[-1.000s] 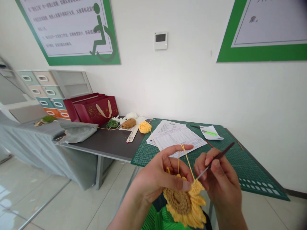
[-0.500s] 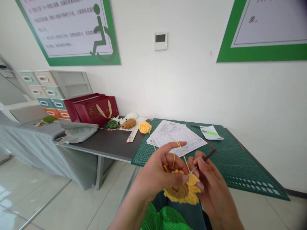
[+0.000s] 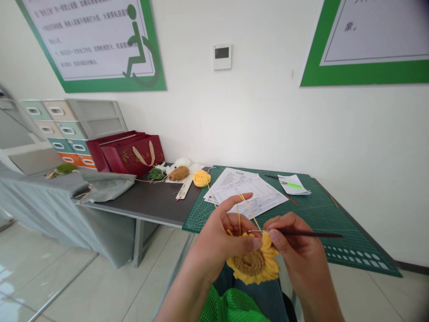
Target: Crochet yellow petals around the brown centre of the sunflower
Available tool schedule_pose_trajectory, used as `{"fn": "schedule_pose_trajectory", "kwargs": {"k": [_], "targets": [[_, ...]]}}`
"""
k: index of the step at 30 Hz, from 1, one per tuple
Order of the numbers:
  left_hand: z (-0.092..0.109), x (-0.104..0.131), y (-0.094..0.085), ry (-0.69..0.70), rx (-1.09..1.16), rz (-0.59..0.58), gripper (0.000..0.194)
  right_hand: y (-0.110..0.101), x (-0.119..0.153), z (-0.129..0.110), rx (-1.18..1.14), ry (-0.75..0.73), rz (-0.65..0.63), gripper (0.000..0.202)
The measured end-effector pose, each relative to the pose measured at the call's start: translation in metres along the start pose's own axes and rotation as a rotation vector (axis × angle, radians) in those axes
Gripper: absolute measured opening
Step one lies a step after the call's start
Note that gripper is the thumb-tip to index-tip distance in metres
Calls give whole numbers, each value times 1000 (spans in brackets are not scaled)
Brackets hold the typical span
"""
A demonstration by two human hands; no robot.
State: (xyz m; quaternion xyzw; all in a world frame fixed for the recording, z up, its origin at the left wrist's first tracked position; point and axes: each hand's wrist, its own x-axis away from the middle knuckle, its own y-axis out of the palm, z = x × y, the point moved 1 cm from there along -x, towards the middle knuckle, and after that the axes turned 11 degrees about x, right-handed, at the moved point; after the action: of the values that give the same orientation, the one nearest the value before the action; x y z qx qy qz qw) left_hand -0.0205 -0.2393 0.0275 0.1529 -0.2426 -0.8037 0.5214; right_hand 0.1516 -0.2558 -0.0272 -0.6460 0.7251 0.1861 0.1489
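My left hand pinches the edge of a round crocheted flower, brown in the middle with a ruffled yellow border. Yellow yarn loops over its raised index finger and runs down to the work. In my right hand is a crochet hook with a dark handle, held nearly level. Its thin metal tip points left, at the flower's top edge by the yarn. From the left hand the strand leads back toward a yellow yarn ball on the table.
Printed sheets lie on a green cutting mat. A green pen rests on white paper at the right. Brown yarn, green yarn and a maroon gift bag are at the left, near stacked drawers.
The crochet hook has swung from a steep slant to nearly level, its handle now pointing right. More of the flower's brown middle shows. The view has shifted slightly.
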Motion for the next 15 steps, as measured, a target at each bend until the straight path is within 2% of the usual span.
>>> {"fn": "schedule_pose_trajectory", "kwargs": {"k": [9,15], "targets": [[-2,-1,-1,-28,41,-3,95,7,3,2,-121,110,-14,19],[1,2,-1,-20,13,9,98,9,1,0,-56,45,-21,17]]}}
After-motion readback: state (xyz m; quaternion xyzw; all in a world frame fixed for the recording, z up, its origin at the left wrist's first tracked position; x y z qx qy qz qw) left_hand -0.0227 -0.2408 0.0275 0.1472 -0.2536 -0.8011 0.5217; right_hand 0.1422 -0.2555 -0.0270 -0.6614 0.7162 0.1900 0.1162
